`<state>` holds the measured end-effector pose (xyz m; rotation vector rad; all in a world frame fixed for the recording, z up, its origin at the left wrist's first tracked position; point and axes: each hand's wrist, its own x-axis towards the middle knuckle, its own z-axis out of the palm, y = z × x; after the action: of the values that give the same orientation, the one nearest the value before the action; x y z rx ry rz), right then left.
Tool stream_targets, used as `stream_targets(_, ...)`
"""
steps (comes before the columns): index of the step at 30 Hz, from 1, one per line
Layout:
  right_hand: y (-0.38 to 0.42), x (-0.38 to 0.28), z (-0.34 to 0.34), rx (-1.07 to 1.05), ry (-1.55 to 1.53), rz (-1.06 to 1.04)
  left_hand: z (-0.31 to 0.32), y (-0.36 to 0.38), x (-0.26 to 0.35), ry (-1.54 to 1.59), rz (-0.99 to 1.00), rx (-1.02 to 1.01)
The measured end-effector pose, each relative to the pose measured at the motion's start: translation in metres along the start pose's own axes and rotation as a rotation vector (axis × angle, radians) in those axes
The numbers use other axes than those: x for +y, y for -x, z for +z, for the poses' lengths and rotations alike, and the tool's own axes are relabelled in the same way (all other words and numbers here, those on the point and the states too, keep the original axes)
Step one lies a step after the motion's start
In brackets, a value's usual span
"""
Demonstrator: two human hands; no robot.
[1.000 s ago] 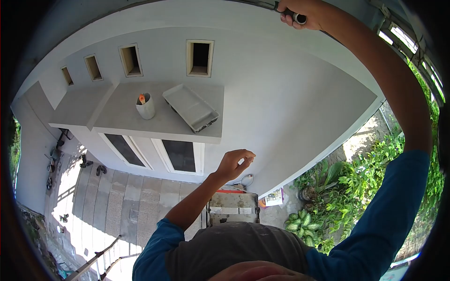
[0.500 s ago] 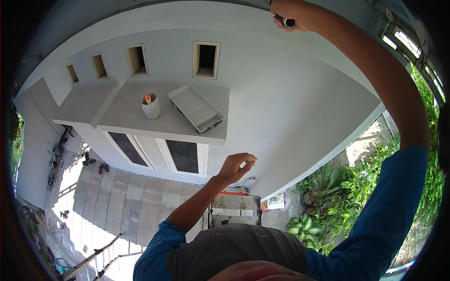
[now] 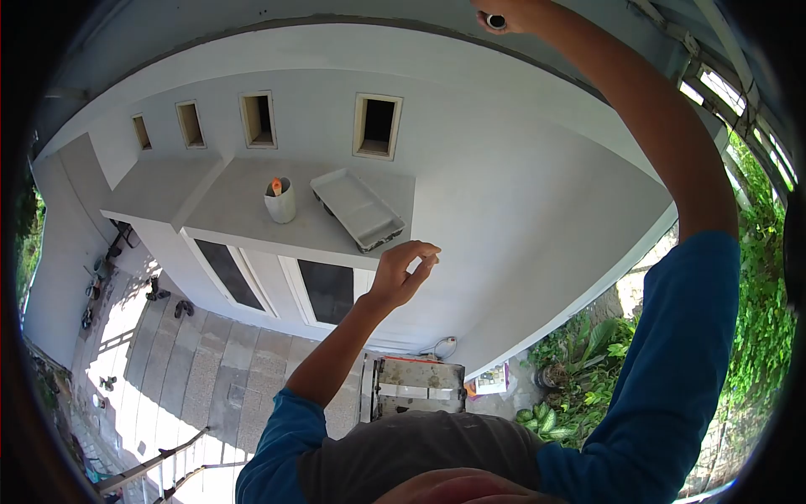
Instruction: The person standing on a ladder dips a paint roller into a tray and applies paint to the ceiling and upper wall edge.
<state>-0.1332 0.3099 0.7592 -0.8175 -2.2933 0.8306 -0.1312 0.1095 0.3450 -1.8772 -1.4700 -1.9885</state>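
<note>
My right hand (image 3: 512, 17) is raised at the top edge of the head view, its fingers wrapped around a paint roller handle (image 3: 496, 22). Only the round, hollow end of that handle shows; the rest is hidden or out of view. In front of my chest, my left hand (image 3: 405, 273) hovers with its fingers loosely bent and the thumb apart, holding nothing. Just beyond it, a grey paint tray (image 3: 357, 206) lies on the ledge (image 3: 239, 181). Beside the tray stands a whitish cup (image 3: 282, 206) with an orange-handled brush (image 3: 276, 186) in it.
A pale wall (image 3: 495, 185) with several small square vents rises ahead. Below me is a paint-spattered platform (image 3: 420, 401). Tiled floor (image 3: 252, 370) lies far down on the left, with a railing (image 3: 159, 458). Green plants (image 3: 600, 370) grow at the right.
My right hand has moved up and slightly left with the handle, partly leaving the view. My left hand has risen and shifted left. The view has tilted slightly upward.
</note>
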Motion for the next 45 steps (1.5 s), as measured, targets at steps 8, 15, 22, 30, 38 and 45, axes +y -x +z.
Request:
stream_targets(8, 0.024, -0.002, 0.033, 0.074, -0.132, 0.010, -0.037, -0.072, 0.027, -0.050, 0.287, 0.088)
stream_targets(15, -0.092, -0.037, 0.005, -0.044, -0.202, -0.160, -0.029, -0.074, 0.046, -0.021, 0.389, 0.140)
stream_targets(22, 0.019, -0.004, 0.045, -0.062, -0.085, -0.050, -0.059, -0.076, 0.036, -0.125, 0.313, 0.237)
stream_targets(30, -0.169, -0.013, 0.028, -0.114, 0.865, -0.654, -0.083, -0.216, 0.083, -0.200, 0.482, 0.317)
stream_targets(38, 0.025, -0.020, 0.061, -0.085, -0.070, -0.116, -0.100, -0.243, 0.064, -0.443, 0.336, 0.216)
stream_targets(45, 0.016, -0.018, 0.090, -0.040, -0.349, -0.126, -0.079, -0.257, 0.049, -0.227, 0.390, 0.378)
